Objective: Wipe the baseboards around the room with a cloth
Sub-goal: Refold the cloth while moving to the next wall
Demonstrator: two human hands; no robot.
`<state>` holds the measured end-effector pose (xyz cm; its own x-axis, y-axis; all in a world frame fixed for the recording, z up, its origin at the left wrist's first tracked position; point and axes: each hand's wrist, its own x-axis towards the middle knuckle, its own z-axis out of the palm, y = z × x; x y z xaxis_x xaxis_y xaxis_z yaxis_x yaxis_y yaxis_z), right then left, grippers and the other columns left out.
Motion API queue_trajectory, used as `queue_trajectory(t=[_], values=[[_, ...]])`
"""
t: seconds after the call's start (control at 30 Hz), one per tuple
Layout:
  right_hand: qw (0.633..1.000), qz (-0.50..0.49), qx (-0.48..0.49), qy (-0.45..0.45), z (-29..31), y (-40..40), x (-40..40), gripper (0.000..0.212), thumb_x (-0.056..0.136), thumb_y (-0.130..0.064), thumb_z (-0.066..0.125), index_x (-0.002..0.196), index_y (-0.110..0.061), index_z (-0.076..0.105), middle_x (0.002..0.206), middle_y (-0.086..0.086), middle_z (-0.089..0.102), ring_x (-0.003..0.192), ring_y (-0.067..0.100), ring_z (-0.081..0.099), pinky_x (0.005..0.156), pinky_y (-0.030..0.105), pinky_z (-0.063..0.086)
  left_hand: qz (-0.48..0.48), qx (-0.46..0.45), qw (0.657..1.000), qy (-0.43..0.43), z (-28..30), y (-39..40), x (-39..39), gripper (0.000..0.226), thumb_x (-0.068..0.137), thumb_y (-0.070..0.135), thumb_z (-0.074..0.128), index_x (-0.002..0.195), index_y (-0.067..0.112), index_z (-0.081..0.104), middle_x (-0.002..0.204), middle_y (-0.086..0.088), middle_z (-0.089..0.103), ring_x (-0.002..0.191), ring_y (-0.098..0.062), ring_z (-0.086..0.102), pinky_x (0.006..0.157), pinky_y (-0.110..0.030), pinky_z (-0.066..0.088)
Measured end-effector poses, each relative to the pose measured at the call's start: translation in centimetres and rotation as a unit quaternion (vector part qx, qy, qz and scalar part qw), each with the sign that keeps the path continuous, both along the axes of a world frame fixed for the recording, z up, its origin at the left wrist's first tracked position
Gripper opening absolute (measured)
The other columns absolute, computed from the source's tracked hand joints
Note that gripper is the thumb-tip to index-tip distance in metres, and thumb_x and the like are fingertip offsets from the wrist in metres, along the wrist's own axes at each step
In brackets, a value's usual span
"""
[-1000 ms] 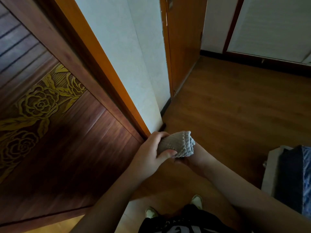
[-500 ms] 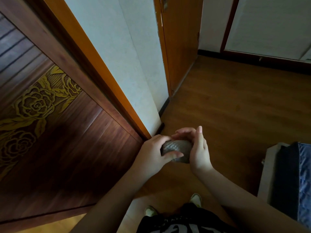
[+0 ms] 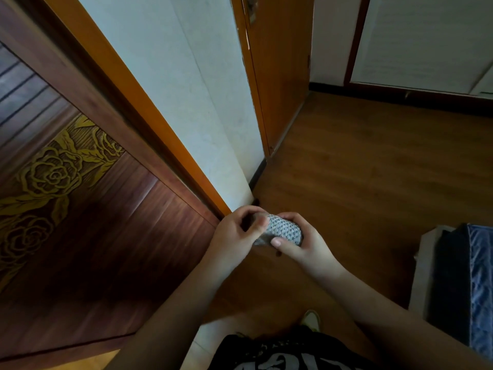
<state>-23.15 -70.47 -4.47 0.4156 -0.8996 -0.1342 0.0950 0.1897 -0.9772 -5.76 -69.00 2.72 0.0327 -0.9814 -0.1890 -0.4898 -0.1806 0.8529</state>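
Observation:
A small grey knitted cloth (image 3: 283,228), bunched into a wad, sits between both my hands at the middle of the view. My left hand (image 3: 234,236) pinches its left end with curled fingers. My right hand (image 3: 301,247) grips it from the right, thumb laid across its lower edge. Just beyond the hands, a dark baseboard (image 3: 257,174) runs along the foot of the white wall (image 3: 202,108) to the door frame. Another dark baseboard (image 3: 400,98) lines the far wall.
A dark carved wooden door (image 3: 80,209) with gold roses fills the left. An orange door (image 3: 277,70) stands ahead beside the wall corner. Wooden floor (image 3: 373,169) spreads to the right. A bed edge with blue quilt (image 3: 466,289) sits at the right.
The cloth has been turned and folded smaller between my hands. My right hand came from under it to wrap round its right side, and both hands stay near the wall corner.

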Motion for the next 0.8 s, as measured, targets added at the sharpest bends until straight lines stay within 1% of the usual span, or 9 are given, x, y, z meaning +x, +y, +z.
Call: queue_trajectory(t=[0.07,0.13,0.23,0.3,0.37,0.47,0.57,0.7,0.8], values=[[0.999,-0.002,0.027,-0.020,0.1,-0.2,-0.5,0.057,0.069,-0.047,0.080,0.116,-0.023,0.058,0.103,-0.004,0.069,0.091,0.019,0.069,0.069,0.028,0.057,-0.050,0.033,0.998,-0.003,0.4,0.1,0.6,0.045,0.070,0.078,0.063,0.106,0.051,0.056,0.110,0.030,0.061,0.108,0.005,0.060,0.080,-0.010,0.052],[0.998,0.010,0.043,-0.035,0.2,-0.4,-1.0,0.056,0.070,-0.043,0.080,0.116,-0.021,0.059,0.100,-0.003,0.070,0.088,0.018,0.069,0.069,0.026,0.057,-0.076,0.042,0.996,-0.028,0.6,0.2,0.9,0.048,0.069,0.077,0.067,0.109,0.053,0.054,0.114,0.033,0.059,0.113,0.004,0.058,0.087,-0.014,0.053],[0.989,0.039,0.091,-0.112,0.2,-0.5,-0.7,0.052,0.071,-0.033,0.079,0.114,-0.011,0.058,0.096,0.003,0.069,0.085,0.020,0.066,0.068,0.028,0.055,-0.089,0.020,0.995,-0.045,1.2,0.4,1.1,0.050,0.069,0.070,0.065,0.112,0.048,0.054,0.113,0.033,0.058,0.114,0.003,0.057,0.088,-0.014,0.052],[0.980,0.052,0.118,-0.154,0.2,-0.5,-0.1,0.051,0.071,-0.031,0.077,0.113,-0.008,0.057,0.098,0.010,0.065,0.086,0.024,0.062,0.065,0.029,0.052,-0.093,-0.008,0.994,-0.049,1.5,0.4,1.3,0.050,0.073,0.065,0.069,0.116,0.042,0.057,0.113,0.028,0.060,0.112,0.003,0.058,0.088,-0.015,0.052],[0.971,0.071,0.135,-0.186,0.3,-0.6,0.7,0.057,0.071,-0.031,0.076,0.115,-0.002,0.055,0.098,0.012,0.062,0.084,0.022,0.060,0.061,0.026,0.049,-0.103,-0.041,0.992,-0.053,1.8,0.3,1.8,0.050,0.077,0.060,0.072,0.117,0.033,0.061,0.113,0.022,0.062,0.111,0.001,0.059,0.086,-0.016,0.052],[0.961,0.102,0.149,-0.209,0.4,-0.6,2.4,0.079,0.069,-0.040,0.083,0.124,0.005,0.048,0.099,0.012,0.060,0.083,0.018,0.058,0.059,0.023,0.047,-0.123,-0.062,0.989,-0.058,2.0,0.1,3.0,0.048,0.076,0.064,0.065,0.114,0.036,0.059,0.108,0.027,0.059,0.110,0.003,0.056,0.084,-0.010,0.048],[0.960,0.109,0.170,-0.192,0.3,-1.0,4.1,0.076,0.072,-0.039,0.082,0.129,0.000,0.049,0.105,0.010,0.062,0.090,0.018,0.061,0.067,0.026,0.051,-0.115,-0.045,0.991,-0.045,1.1,-0.1,5.3,0.047,0.078,0.063,0.069,0.115,0.035,0.059,0.109,0.027,0.059,0.109,0.005,0.056,0.084,-0.009,0.048],[0.975,0.090,0.175,-0.100,-0.7,-1.7,6.3,0.048,0.074,-0.030,0.080,0.119,-0.026,0.065,0.114,0.009,0.068,0.107,0.028,0.066,0.084,0.035,0.056,-0.100,-0.017,0.994,-0.032,-1.6,-0.1,9.1,0.043,0.082,0.052,0.066,0.120,0.036,0.057,0.116,0.023,0.059,0.112,0.012,0.052,0.087,-0.007,0.045],[0.982,0.073,0.165,-0.046,-0.8,-2.0,7.8,0.042,0.069,-0.030,0.085,0.108,-0.031,0.071,0.110,0.009,0.071,0.100,0.026,0.069,0.078,0.031,0.057,-0.121,-0.012,0.993,-0.013,-3.6,-0.4,11.6,0.040,0.087,0.038,0.073,0.123,0.033,0.059,0.120,0.016,0.061,0.112,0.006,0.054,0.088,-0.009,0.045]])
